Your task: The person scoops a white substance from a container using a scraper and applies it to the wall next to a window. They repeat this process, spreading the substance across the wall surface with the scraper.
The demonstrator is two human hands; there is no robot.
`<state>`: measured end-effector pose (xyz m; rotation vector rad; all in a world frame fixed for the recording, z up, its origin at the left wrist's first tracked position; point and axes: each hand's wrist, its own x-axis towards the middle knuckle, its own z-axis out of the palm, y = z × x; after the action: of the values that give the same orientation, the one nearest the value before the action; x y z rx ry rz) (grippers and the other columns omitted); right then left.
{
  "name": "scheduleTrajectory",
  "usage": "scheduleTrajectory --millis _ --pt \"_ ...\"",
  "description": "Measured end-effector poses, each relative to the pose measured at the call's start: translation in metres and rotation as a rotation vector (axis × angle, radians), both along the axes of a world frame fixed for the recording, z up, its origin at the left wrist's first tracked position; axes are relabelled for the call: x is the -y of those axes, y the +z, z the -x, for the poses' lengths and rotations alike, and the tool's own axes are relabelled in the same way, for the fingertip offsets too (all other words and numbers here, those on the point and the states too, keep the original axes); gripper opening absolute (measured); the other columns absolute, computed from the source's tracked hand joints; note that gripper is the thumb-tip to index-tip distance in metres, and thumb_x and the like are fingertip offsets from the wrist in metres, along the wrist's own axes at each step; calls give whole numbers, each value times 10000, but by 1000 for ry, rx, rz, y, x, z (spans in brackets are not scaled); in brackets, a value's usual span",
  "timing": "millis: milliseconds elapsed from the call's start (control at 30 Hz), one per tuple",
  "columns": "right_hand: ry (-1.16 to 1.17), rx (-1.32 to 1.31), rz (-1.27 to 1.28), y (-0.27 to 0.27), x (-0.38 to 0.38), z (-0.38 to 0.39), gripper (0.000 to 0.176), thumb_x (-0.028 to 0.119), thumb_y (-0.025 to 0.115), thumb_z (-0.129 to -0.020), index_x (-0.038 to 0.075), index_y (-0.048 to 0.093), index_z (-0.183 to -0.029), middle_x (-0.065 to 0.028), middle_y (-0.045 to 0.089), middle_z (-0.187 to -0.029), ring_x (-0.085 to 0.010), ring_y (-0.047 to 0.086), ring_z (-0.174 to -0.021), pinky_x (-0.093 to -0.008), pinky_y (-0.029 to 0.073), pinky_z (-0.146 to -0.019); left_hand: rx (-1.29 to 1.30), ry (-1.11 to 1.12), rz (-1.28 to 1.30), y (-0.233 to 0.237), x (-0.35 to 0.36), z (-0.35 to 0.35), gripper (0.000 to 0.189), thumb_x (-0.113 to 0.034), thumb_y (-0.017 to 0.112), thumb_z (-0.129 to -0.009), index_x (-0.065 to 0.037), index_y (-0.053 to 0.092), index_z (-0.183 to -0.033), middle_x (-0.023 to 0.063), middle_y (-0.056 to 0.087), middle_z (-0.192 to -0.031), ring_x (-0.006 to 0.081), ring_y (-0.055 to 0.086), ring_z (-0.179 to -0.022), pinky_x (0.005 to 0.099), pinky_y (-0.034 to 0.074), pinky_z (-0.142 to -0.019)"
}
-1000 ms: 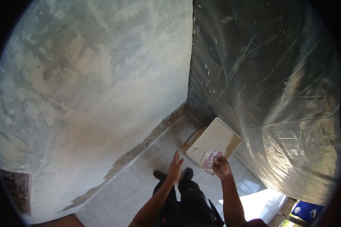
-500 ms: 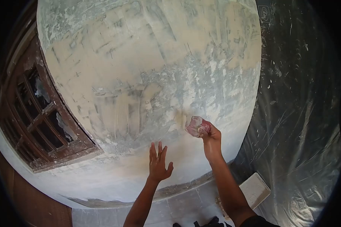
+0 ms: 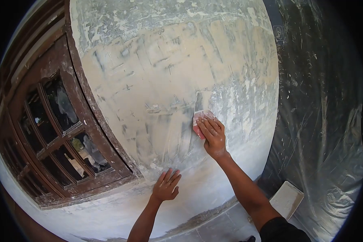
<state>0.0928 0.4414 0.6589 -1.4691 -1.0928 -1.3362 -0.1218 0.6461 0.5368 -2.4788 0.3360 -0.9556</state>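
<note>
My right hand point(image 3: 213, 139) holds a red putty spreader point(image 3: 199, 131) smeared with white putty. The spreader's upper edge is against the wall point(image 3: 149, 72), and my fingers lie over its face, hiding part of it. Just above it runs a pale, smooth streak. Lower and to the left, my left hand point(image 3: 165, 186) is open with fingers stretched, at the wall's surface and holding nothing. Around both hands the wall is patchy: beige putty across the middle, bare grey-green with white flecks above and to the right, white paint along the bottom.
A brown wooden window point(image 3: 60, 133) with several glass panes stands on the left. Dark plastic sheeting point(image 3: 310, 101) hangs on the right, spotted with white. A whitish tray point(image 3: 287, 199) rests at the lower right, near the grey tiled floor point(image 3: 218, 226).
My right hand has turned the spreader and laid it against the wall, leaving a fresh pale streak above it. My left hand is slightly lower. The view has swung left.
</note>
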Motion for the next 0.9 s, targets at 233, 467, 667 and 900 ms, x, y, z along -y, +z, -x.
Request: scheduleTrajectory --millis 233,467,667,900 --pt "-13 -51 -175 57 -3 -1 604 -159 546 -719 42 652 -1279 -141 655 -1297 -304 578 -1270 -445 376 -1084 51 -20 46 -2 -1 -1 449 -318 518 -878 -120 659 -1256 39 595 -1416 286 460 -1393 421 195 -1215" --pt "81 -273 -14 -107 -48 54 611 -130 553 -718 64 658 -1288 -128 641 -1328 -304 535 -1328 -490 289 -1182 52 -26 36 -1 -1 0 451 -317 521 -881 -115 654 -1262 44 601 -1409 286 454 -1397 425 199 -1211" --pt "88 -201 -242 -34 -8 37 641 -193 511 -731 21 616 -1326 -183 630 -1326 -372 529 -1323 -501 386 -1113 77 -19 16 -3 -2 -1 445 -319 510 -883 -120 658 -1253 48 611 -1394 285 463 -1389 425 199 -1208" --pt "61 -293 -204 -65 -46 24 604 -155 541 -747 29 625 -1317 -172 595 -1378 -354 485 -1366 -518 300 -1175 96 -1 -6 -6 -4 -2 444 -330 507 -883 -119 662 -1242 47 616 -1388 282 480 -1372 423 213 -1200"
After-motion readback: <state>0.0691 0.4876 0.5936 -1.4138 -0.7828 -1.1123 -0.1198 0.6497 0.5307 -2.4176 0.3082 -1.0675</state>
